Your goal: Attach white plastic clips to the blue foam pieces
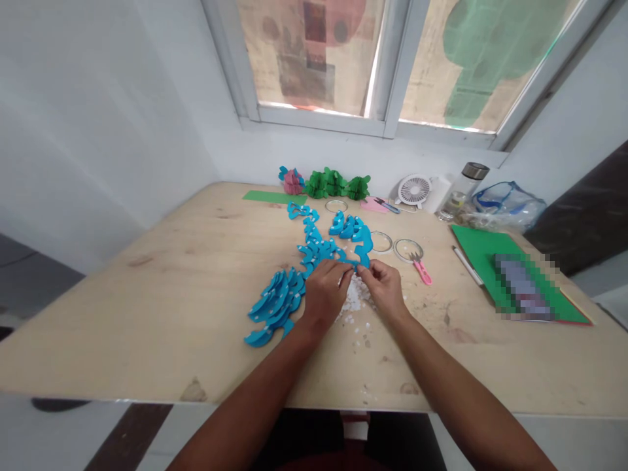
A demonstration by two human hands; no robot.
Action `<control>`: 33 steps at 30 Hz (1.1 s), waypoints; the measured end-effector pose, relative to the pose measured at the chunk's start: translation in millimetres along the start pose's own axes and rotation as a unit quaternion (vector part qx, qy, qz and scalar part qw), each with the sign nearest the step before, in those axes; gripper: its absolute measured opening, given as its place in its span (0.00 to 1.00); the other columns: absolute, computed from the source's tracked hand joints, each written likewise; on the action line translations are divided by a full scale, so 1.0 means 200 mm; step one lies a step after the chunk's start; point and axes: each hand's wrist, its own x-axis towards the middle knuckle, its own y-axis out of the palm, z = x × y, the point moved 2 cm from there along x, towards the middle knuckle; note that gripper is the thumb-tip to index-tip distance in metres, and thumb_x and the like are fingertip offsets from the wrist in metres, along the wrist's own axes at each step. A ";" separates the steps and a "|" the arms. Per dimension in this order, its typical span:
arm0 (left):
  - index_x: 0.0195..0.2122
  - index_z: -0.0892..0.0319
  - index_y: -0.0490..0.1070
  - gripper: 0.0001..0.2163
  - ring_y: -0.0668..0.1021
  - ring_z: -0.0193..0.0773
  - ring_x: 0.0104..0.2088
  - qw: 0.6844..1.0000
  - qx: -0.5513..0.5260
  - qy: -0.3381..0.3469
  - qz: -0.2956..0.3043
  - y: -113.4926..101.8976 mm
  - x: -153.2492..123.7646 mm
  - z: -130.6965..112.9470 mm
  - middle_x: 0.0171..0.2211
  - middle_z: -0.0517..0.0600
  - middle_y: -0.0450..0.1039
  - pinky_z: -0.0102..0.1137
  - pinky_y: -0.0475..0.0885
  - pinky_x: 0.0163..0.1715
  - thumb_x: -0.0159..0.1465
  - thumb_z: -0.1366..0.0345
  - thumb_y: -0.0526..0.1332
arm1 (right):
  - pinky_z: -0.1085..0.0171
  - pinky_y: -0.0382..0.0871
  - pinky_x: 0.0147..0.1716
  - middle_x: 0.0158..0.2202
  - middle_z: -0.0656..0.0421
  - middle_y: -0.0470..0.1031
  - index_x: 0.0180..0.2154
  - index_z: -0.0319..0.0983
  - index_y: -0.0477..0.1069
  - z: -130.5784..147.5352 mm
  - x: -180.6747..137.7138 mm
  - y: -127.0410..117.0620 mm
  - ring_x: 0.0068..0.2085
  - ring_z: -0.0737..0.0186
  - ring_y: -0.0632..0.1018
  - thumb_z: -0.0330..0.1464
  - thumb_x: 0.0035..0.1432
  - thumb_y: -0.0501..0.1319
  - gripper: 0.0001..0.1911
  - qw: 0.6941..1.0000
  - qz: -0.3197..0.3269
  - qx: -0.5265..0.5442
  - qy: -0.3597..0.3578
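Over the middle of the table, my left hand (326,291) and my right hand (386,286) meet with closed fingers at the lower edge of a curved blue paper cutout (364,254). My fingertips hide the part they pinch. Small white scraps (354,297) lie scattered beneath and between both hands. Left of my left hand is a layered pile of blue paper cutouts (277,297) dotted with small white squares. More blue cutouts (314,250) spread just beyond that hand, and a further group (347,226) lies past my fingertips.
Pink-handled snips (422,269) and tape rolls (408,250) lie to the right. Green folded-paper shapes (334,183), a white fan (415,190) and a bottle (461,191) stand along the wall. A green sheet (483,245), partly under a blurred object, and a pen (467,265) occupy the right side.
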 end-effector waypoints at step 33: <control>0.29 0.59 0.75 0.07 0.76 0.39 0.31 0.991 -0.077 -0.103 0.043 0.00 0.01 0.02 0.27 0.51 0.77 0.32 0.70 0.33 0.57 0.70 0.56 | 0.67 0.50 0.21 0.16 0.66 0.52 0.16 0.39 0.54 0.02 -0.02 0.01 0.21 0.70 0.57 0.39 0.51 0.58 0.19 0.998 -0.016 -0.058 -0.024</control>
